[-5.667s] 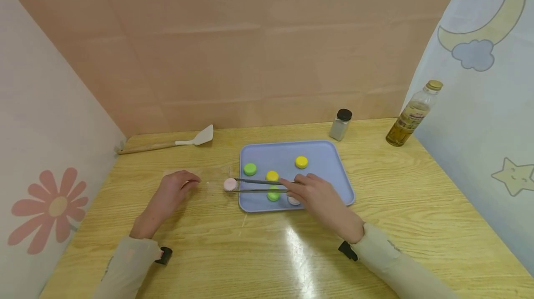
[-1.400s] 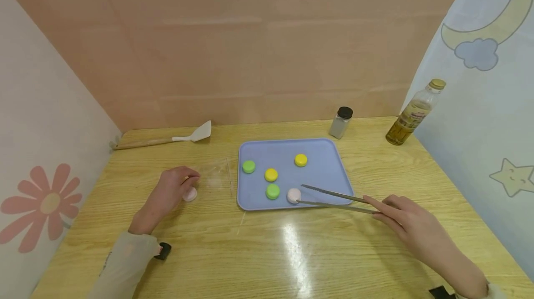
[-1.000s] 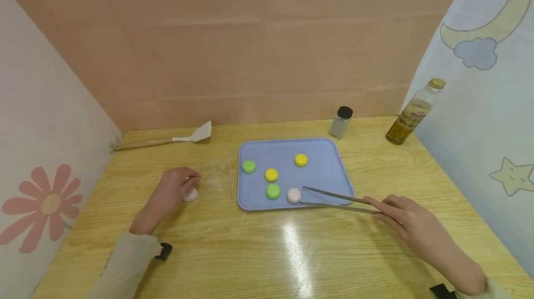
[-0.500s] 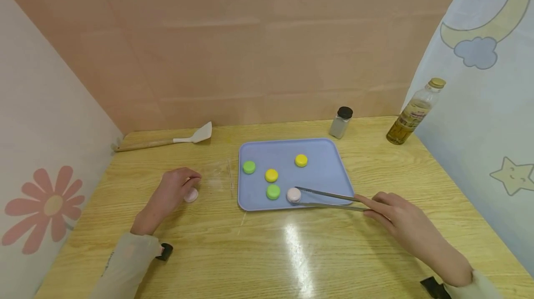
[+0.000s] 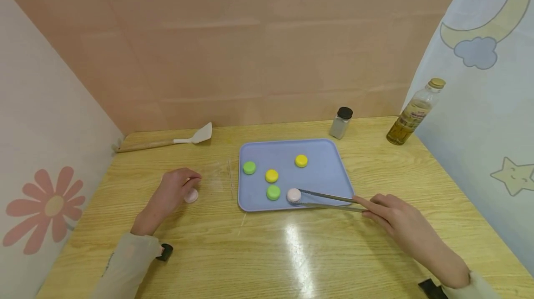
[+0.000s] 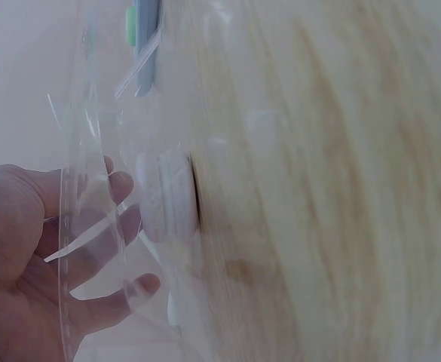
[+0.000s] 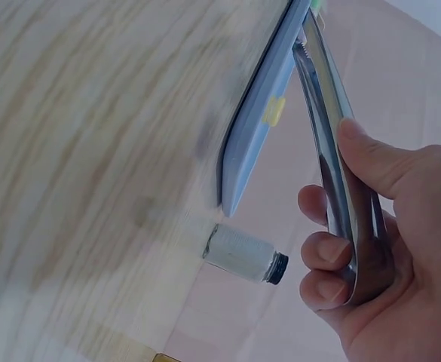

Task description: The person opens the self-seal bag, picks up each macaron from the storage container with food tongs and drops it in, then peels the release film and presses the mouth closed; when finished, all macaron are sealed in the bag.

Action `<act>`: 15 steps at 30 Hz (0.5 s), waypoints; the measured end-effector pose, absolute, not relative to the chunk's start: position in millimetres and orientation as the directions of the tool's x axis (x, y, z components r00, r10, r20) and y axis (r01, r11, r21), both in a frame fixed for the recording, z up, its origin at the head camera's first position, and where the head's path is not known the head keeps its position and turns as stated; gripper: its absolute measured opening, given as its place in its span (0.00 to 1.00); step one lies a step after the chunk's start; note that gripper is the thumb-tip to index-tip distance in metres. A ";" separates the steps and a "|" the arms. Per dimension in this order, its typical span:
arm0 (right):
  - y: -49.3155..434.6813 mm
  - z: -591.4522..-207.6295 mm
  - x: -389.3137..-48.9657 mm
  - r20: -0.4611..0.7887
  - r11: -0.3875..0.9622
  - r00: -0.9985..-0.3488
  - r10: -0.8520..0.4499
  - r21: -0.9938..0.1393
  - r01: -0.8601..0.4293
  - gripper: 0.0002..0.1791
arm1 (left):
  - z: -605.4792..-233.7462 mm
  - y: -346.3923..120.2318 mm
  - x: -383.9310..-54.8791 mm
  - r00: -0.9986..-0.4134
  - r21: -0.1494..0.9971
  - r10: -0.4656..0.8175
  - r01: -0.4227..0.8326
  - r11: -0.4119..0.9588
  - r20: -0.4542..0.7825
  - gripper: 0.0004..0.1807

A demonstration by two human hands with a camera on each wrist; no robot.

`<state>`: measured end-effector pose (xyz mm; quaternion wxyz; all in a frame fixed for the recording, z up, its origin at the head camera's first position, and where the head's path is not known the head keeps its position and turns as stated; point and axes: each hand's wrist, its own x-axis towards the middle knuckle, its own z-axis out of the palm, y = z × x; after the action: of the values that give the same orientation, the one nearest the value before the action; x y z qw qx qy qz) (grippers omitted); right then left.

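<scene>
Clear plastic bag (image 5: 214, 181) pinched by left grip (image 5: 171, 191), round pink macaron (image 5: 191, 196) seemingly bagged alongside; steel tongs (image 5: 327, 196) clasped by right grip (image 5: 398, 220), five multicoloured macarons (image 5: 271, 176) unbagged beyond.

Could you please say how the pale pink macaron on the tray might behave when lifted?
The pale pink macaron is probably light, being smaller than the right hand. Its round rim could let it roll on edge; the smooth-looking top might be slippery.

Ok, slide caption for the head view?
Right hand holding metal tongs at pale-pink macaron on blue tray; left hand holding clear plastic bag.
</scene>
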<state>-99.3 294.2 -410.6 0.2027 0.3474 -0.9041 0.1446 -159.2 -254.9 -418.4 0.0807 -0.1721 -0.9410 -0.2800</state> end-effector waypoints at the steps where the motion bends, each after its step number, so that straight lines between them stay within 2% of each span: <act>1: 294.3 -410.9 -99.3 0.468 0.715 -0.675 -0.570 -0.122 -0.688 0.30 | -418.4 -254.8 -159.2 -0.929 0.501 0.277 0.367 0.784 0.246 0.07; 5: 295.0 -411.0 -98.9 0.470 0.712 -0.674 -0.570 -0.127 -0.691 0.29 | -418.8 -254.4 -159.1 -0.926 0.504 0.280 0.372 0.779 0.251 0.06; 11: 295.4 -409.2 -96.7 0.479 0.708 -0.669 -0.568 -0.129 -0.694 0.21 | -418.1 -253.4 -159.1 -0.919 0.502 0.285 0.389 0.772 0.273 0.06; 15: 294.3 -407.4 -95.4 0.487 0.711 -0.672 -0.558 -0.138 -0.689 0.21 | -418.3 -253.2 -159.4 -0.916 0.501 0.286 0.395 0.770 0.282 0.05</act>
<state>-95.4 294.3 -407.4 0.2099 0.3461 -0.9008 0.1571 -159.4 -253.2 -418.3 0.0951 -0.1819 -0.9360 -0.2859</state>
